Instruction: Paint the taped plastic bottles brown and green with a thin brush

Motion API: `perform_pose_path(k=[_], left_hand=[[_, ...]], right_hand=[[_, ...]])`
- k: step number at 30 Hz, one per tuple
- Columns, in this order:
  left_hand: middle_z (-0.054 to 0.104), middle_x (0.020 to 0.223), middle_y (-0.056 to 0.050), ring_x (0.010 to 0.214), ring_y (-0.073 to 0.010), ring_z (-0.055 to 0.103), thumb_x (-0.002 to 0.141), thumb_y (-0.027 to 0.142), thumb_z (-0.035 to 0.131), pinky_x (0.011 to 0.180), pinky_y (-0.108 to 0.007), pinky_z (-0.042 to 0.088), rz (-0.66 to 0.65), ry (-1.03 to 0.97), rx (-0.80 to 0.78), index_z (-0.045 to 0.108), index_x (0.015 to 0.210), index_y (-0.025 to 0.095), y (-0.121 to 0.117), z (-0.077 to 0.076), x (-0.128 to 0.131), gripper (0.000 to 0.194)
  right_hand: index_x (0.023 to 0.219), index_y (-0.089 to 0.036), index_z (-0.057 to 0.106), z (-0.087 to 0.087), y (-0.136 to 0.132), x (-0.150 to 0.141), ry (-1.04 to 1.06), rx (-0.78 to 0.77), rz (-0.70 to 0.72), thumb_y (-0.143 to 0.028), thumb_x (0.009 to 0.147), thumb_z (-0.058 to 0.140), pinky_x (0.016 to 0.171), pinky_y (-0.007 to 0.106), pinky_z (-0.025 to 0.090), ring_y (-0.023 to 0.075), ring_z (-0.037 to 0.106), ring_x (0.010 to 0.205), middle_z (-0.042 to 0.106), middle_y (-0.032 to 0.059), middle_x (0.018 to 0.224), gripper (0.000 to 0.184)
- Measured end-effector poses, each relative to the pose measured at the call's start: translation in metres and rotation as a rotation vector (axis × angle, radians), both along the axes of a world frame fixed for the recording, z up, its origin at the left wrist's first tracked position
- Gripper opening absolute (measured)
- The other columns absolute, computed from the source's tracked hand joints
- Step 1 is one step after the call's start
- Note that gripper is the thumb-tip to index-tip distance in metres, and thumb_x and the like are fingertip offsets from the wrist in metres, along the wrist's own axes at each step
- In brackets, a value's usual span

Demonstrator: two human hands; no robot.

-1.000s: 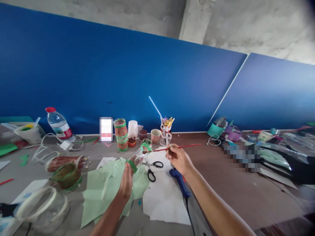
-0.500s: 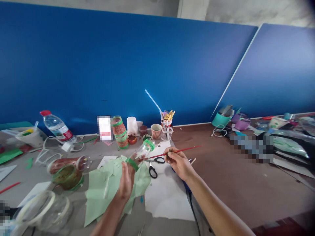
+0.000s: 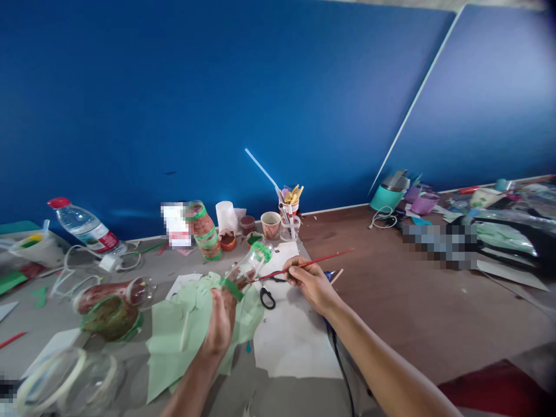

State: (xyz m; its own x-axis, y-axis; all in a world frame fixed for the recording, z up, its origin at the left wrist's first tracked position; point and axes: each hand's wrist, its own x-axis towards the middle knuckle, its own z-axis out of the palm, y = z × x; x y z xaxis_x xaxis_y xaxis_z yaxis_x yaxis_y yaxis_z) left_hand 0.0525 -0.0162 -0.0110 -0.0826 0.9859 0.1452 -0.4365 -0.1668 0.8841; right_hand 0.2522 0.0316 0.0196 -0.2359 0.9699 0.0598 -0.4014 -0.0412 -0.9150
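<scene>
My left hand point(image 3: 221, 321) is wrapped round a clear plastic bottle point(image 3: 247, 267) with green tape bands, tilted up and to the right above the table. My right hand point(image 3: 310, 282) pinches a thin red paintbrush point(image 3: 304, 264), and its tip touches the bottle's side. Under both hands lie pale green paper pieces point(image 3: 191, 324) and a white sheet point(image 3: 291, 341). Black-handled scissors point(image 3: 268, 293) lie on the white sheet between my hands.
Painted jars point(image 3: 110, 301) and a clear jar point(image 3: 65, 376) lie at the left. A water bottle point(image 3: 82, 226), a taped bottle point(image 3: 202, 230), cups point(image 3: 270, 225) and a straw cup point(image 3: 289, 214) stand along the blue wall. Clutter fills the right end point(image 3: 478, 231). A black cable point(image 3: 343, 370) runs under my right arm.
The view has tilted down and shifted left. The brush tip has come closer to the bottle and now touches it. Both hands keep their hold.
</scene>
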Motion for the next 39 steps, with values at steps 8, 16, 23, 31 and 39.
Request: perform_pose_path(k=[8, 16, 23, 31, 39], left_hand=[[0.067, 0.126, -0.014, 0.129, -0.0341, 0.051, 0.076, 0.082, 0.044, 0.115, -0.052, 0.026, -0.020, -0.008, -0.020, 0.065, 0.122, 0.021, 0.001, -0.001, 0.000, 0.080], [0.068, 0.124, -0.013, 0.131, -0.0336, 0.050, 0.078, 0.080, 0.045, 0.116, -0.052, 0.023, -0.061, -0.015, 0.009, 0.067, 0.117, 0.021, 0.002, 0.003, -0.001, 0.074], [0.069, 0.123, -0.013, 0.128, -0.0336, 0.053, 0.077, 0.081, 0.045, 0.115, -0.051, 0.026, -0.017, -0.011, -0.021, 0.068, 0.116, 0.021, 0.002, 0.004, -0.001, 0.075], [0.068, 0.125, -0.013, 0.132, -0.0308, 0.049, 0.082, 0.076, 0.044, 0.116, -0.050, 0.025, -0.046, -0.016, 0.053, 0.062, 0.125, 0.022, 0.004, 0.000, -0.004, 0.071], [0.069, 0.123, -0.013, 0.130, -0.0318, 0.051, 0.078, 0.079, 0.045, 0.114, -0.048, 0.031, 0.031, -0.002, 0.000, 0.066, 0.119, 0.020, 0.006, -0.002, -0.002, 0.075]], right_hand=[[0.075, -0.018, 0.067, -0.006, 0.012, 0.013, -0.024, 0.053, -0.119, -0.032, 0.071, 0.070, 0.053, 0.027, 0.031, 0.0116, 0.046, 0.054, 0.059, 0.0005, 0.061, 0.015], [0.076, -0.018, 0.065, -0.008, 0.021, 0.022, -0.021, 0.062, -0.250, -0.031, 0.070, 0.070, 0.052, 0.026, 0.033, 0.0109, 0.047, 0.053, 0.061, 0.0007, 0.063, 0.016], [0.078, -0.019, 0.066, -0.012, 0.025, 0.024, -0.048, 0.086, -0.302, -0.033, 0.071, 0.070, 0.052, 0.026, 0.035, 0.0117, 0.049, 0.054, 0.062, 0.0012, 0.064, 0.016], [0.075, -0.019, 0.067, -0.006, 0.020, 0.023, 0.056, 0.110, -0.247, -0.031, 0.071, 0.070, 0.054, 0.026, 0.035, 0.0119, 0.048, 0.056, 0.060, 0.0007, 0.062, 0.012], [0.076, -0.019, 0.069, -0.009, 0.003, 0.010, -0.045, 0.152, 0.025, -0.032, 0.075, 0.069, 0.055, 0.027, 0.035, 0.0131, 0.049, 0.058, 0.062, 0.0021, 0.065, 0.014]])
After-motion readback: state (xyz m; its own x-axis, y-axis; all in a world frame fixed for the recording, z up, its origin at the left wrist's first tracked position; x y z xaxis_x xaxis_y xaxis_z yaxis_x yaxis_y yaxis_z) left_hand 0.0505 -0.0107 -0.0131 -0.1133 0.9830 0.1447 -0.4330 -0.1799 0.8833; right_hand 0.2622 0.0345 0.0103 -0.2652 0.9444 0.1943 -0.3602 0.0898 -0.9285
